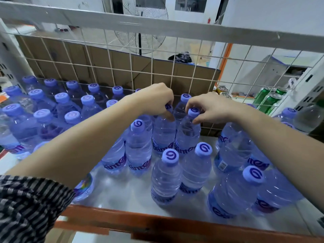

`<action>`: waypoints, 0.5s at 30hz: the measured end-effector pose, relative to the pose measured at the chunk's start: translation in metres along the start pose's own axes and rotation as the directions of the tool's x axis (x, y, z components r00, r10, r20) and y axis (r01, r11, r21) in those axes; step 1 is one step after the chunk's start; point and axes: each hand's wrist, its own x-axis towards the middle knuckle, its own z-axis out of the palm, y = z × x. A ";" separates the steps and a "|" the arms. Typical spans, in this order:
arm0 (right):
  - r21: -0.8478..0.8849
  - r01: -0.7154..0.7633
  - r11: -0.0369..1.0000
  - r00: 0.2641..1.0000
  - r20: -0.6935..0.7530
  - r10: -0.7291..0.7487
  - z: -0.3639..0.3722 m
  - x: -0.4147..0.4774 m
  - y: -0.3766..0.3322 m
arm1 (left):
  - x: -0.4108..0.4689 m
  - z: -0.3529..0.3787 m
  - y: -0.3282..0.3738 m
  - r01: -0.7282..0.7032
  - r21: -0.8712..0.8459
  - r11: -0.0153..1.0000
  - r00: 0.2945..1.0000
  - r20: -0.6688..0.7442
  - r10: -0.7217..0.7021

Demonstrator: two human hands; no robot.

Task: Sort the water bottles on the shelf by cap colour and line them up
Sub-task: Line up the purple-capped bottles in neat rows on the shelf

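While the packed rows (pixel 61 106) of purple-capped bottles are standing at the left of the shelf (pixel 126 195), we are holding two more side by side near the wire mesh (pixel 175 71). Our left hand (pixel 154 100) is curling its fingers round the left bottle (pixel 164 132) at its cap; our right hand (pixel 212 107) is pinching the right bottle (pixel 187 135) by its cap. We are judging straight, upright lifts best, clearing the loose bottles (pixel 235 193) at right.

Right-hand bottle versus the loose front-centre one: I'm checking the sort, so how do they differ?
The right hand pinches the right-hand bottle by its cap; the front-centre bottle stands untouched. The right-hand bottle is back by the wire mesh; the front-centre bottle nearer the orange edge. Both have purple caps.
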 end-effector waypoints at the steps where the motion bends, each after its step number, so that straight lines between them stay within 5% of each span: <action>1: 0.006 0.001 1.000 1.000 -0.005 -0.001 0.002 0.000 0.000 | 0.001 0.000 0.002 0.022 -0.003 1.000 1.000 -0.004 -0.022; 15: 0.095 -0.065 0.993 0.998 0.009 0.065 0.013 -0.018 -0.006 | -0.029 0.003 0.013 0.133 -0.071 0.989 0.987 -0.084 -0.139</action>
